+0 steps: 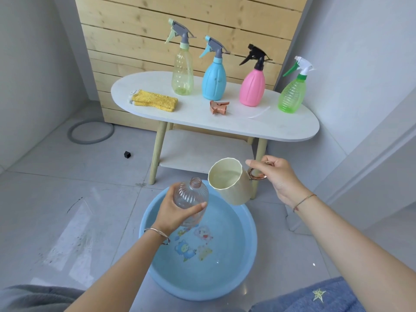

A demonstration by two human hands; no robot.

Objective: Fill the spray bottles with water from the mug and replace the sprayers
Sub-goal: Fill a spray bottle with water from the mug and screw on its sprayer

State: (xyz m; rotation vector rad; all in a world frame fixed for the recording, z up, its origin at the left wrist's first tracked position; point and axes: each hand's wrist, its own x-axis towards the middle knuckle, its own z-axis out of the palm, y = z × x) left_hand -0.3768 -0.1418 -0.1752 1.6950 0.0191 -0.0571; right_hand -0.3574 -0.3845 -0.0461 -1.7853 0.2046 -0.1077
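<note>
My left hand [173,210] grips a clear ribbed bottle [191,197] with no sprayer, its open neck tilted up over the blue basin [249,251]. My right hand [274,174] holds the cream mug [231,181] by its copper ring handle, tipped toward the bottle's neck, with water inside. The bottle's copper sprayer [218,107] lies on the white table [202,118], its dip tube [258,112] stretched out to its right. Several capped bottles stand on the table: yellow-green [182,73], blue [213,79], pink [252,88] and green [291,95].
A folded yellow cloth [155,101] lies at the table's left end. The basin holds water and sits on the tiled floor in front of the table. A grey ring [91,134] and a small black cube [127,154] lie on the floor at left.
</note>
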